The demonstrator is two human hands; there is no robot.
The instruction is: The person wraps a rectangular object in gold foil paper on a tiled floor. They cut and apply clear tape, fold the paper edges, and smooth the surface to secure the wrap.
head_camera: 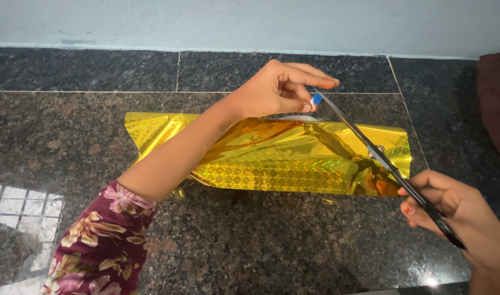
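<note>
Near the counter's (293,246) front right edge the right hand (452,210) is clamped on black scissors (381,158) angling up-left across gold foil sheet (293,158) lying lengthwise mid-counter, toward the farther left hand (277,87), fingers pinched at the blade tip.
</note>
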